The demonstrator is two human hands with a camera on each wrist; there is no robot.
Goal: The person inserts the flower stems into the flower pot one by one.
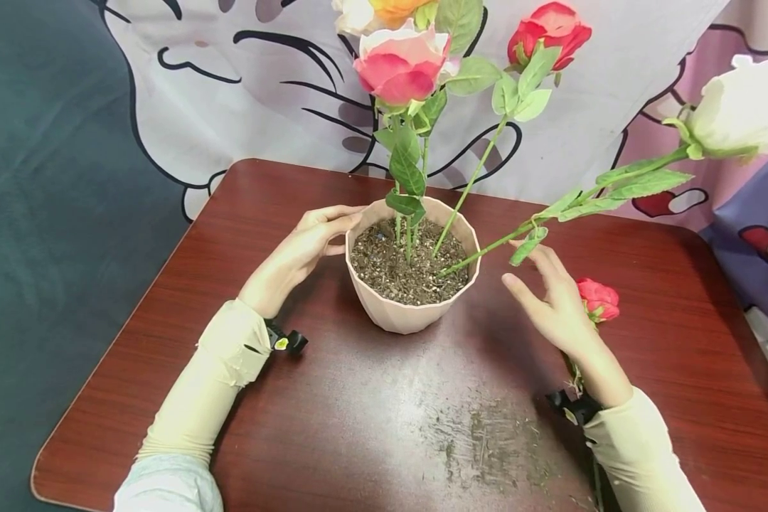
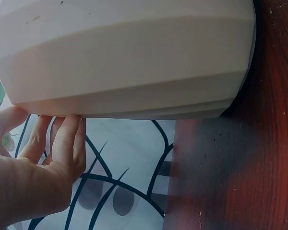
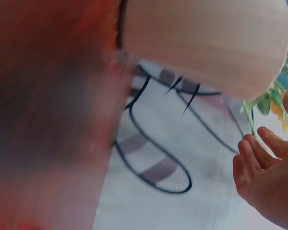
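A pale pink faceted flowerpot (image 1: 402,316) filled with soil (image 1: 384,274) stands on the table. My left hand (image 1: 288,259) rests against its left side; in the left wrist view the fingertips of this hand (image 2: 53,158) touch the outer wall. To the pot's right, my right hand (image 1: 553,306) is held with fingers spread beside the leaning stem of a white rose (image 1: 742,110), apart from the pot. In the right wrist view nothing lies between its fingers (image 3: 252,155). A pink-and-white rose (image 1: 402,67) and a red rose (image 1: 550,35) also rise from the soil.
Another red rose (image 1: 598,299) lies on the reddish-brown table (image 1: 281,427), partly hidden by my right hand and forearm. Soil crumbs (image 1: 486,441) are scattered near the front. A cat-print cloth (image 1: 217,107) hangs behind. An orange flower (image 1: 400,8) is cut off at the top.
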